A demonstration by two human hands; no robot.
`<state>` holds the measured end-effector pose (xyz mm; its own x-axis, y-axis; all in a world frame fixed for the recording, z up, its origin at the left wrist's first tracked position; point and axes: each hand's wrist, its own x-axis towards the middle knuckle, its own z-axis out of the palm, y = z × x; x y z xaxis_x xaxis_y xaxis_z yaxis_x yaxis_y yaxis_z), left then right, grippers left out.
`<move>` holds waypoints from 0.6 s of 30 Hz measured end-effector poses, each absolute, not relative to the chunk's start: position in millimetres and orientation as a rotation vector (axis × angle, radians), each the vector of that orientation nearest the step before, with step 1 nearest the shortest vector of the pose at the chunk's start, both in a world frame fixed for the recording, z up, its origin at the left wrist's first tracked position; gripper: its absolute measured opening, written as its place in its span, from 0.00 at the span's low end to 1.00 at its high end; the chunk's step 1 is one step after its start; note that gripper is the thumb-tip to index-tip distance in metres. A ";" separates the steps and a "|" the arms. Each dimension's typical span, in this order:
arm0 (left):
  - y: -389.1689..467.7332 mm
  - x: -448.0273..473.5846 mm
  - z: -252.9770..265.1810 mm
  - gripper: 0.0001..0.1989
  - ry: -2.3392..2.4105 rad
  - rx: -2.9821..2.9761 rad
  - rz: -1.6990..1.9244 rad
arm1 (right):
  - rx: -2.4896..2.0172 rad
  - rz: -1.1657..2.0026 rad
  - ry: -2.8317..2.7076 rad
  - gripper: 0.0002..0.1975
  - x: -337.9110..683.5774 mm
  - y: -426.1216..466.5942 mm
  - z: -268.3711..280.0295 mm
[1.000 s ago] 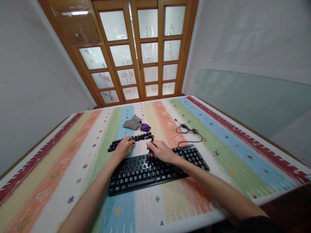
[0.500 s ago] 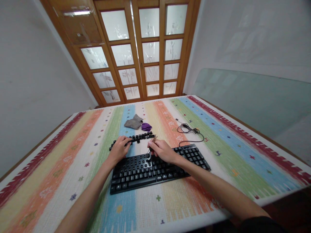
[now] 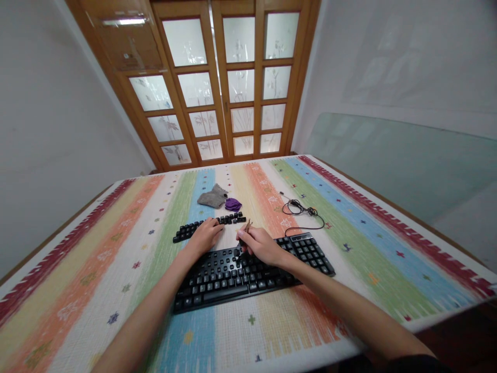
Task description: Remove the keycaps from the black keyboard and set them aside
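Observation:
A black keyboard (image 3: 229,290) lies across the cloth, several keycaps gone from its upper rows. Over its top edge my right hand (image 3: 258,243) is closed around a thin brownish tool (image 3: 247,226), whose exact kind I cannot make out. A dark keycap (image 3: 236,253) shows just below those fingers. Beyond the keyboard runs a line of loose black keycaps (image 3: 184,231). My left hand (image 3: 205,235) rests at the middle of this line, fingers stretched forward and fingertips at the caps. The keycaps under it are hidden.
A grey cloth (image 3: 213,197) and a purple cloth bundle (image 3: 233,204) lie behind the keycaps. The keyboard's coiled cable (image 3: 301,208) is at the right. A striped tablecloth (image 3: 341,305) covers the table, with wooden glass doors (image 3: 217,77) at its far end.
My left hand has slid right along the line, uncovering keycaps on its left and covering a cap that lay in front. My right hand stays nearly in place with the tool.

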<state>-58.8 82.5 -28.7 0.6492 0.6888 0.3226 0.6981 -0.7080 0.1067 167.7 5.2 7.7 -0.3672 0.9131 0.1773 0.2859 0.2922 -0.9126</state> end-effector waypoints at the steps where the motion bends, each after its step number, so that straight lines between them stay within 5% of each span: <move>1: 82.5 -58.9 -29.3 0.10 -1.189 -2.831 -0.526 | -1.078 1.077 -1.820 0.23 168.3 4.8 6.9; 18: 73.7 -56.3 -26.2 0.03 -1.406 -2.704 -0.506 | -1.064 1.132 -1.613 0.22 178.2 1.2 6.9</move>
<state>-56.3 73.7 -26.2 0.5327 0.7875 0.3099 0.8045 -0.5849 0.1034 178.2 1.2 6.9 -0.2545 0.9508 0.1764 0.1578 0.2208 -0.9625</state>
